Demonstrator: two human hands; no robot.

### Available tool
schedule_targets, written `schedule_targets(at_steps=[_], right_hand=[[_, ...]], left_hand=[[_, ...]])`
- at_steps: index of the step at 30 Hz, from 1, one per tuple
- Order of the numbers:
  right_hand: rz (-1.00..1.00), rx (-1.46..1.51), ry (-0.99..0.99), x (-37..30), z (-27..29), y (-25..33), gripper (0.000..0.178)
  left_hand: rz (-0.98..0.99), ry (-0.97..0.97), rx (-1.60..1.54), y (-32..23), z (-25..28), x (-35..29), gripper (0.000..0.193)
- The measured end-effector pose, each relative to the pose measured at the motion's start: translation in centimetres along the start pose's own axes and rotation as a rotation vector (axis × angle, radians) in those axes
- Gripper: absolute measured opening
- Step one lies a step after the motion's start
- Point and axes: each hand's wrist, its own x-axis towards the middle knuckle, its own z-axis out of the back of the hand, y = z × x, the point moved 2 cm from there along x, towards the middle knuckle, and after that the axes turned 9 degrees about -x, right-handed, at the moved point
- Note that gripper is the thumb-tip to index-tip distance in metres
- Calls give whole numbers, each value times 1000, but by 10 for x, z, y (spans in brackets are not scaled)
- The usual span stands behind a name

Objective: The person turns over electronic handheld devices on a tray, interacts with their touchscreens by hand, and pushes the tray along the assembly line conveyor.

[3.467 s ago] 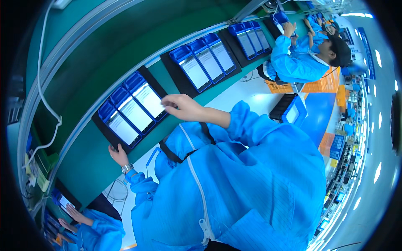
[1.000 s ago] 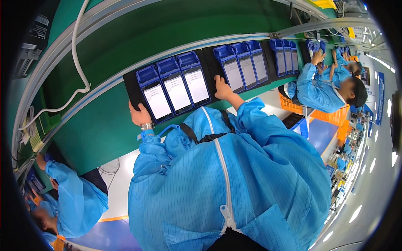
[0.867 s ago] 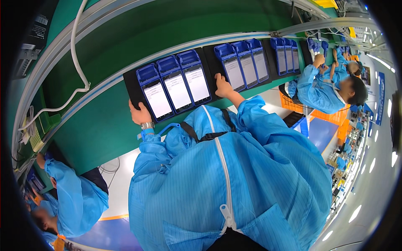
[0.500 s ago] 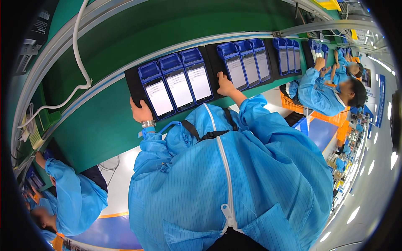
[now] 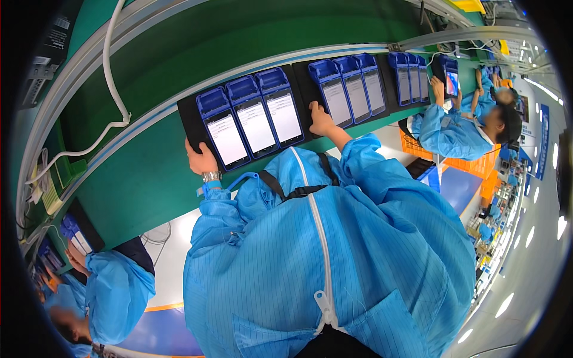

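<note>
Three blue handheld terminals with lit white screens, one of them the middle terminal point(image 5: 255, 122), lie side by side on a black mat point(image 5: 190, 122) in front of me. My left hand point(image 5: 202, 159) grips the mat's lower left corner, thumb on top, beside the leftmost terminal point(image 5: 228, 140). At the mat's right side my right hand point(image 5: 321, 119) has its fingers curled on the edge, where a second mat adjoins. The tips of the fingers are partly hidden. On that second mat point(image 5: 305, 86) are three similar terminals with dimmer screens, the nearest terminal point(image 5: 336, 104) touching or almost touching my right hand.
Farther right, a third group of terminals point(image 5: 404, 83) lies on the green bench point(image 5: 143, 197). A co-worker point(image 5: 456, 128) there holds a terminal with a colourful screen. Another co-worker point(image 5: 116, 286) sits at lower left by more terminals. A metal rail point(image 5: 158, 110) and a white cable point(image 5: 107, 65) run behind.
My hands and the terminals before me stay put. The co-worker on the right now has a terminal raised; the left co-worker's hands have drawn back, showing terminals on a mat.
</note>
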Motion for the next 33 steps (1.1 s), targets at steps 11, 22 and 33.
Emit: schedule_targets(at_steps=[11,22,33], right_hand=[[-4,1,1,0,-1,-2,57],[55,41,-76,8,-11,-7,61],[41,12,-41,2,-1,-1,61]], left_hand=[[-22,-12,-12,1,-2,0,50],[-68,40,-195,14,6,4,45],[-387,-144,295,58,108,67,34]])
